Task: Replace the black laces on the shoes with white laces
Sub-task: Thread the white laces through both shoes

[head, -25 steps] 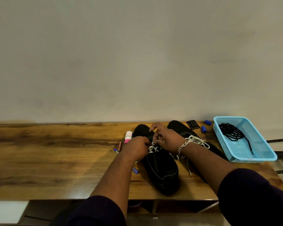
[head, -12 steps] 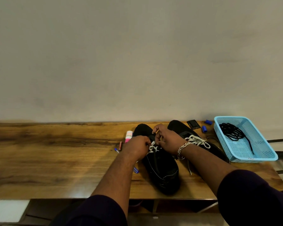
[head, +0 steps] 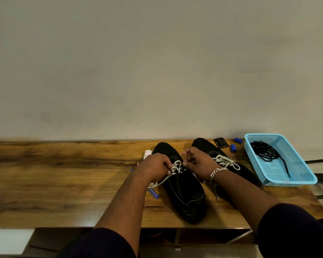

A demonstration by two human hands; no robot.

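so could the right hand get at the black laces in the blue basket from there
Probably yes: the black laces lie uncovered in the open basket, just beyond the right hand, which would first have to drop the white lace.

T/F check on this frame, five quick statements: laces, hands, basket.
1. Black laces lie in the blue basket. True.
2. The right shoe has white laces. True.
3. The left hand rests flat on the table. False: it pinches the white lace on the left shoe.
4. The basket sits left of the shoes. False: right of them.
5. The right hand holds a pen. False: its fingers work at the same lace.
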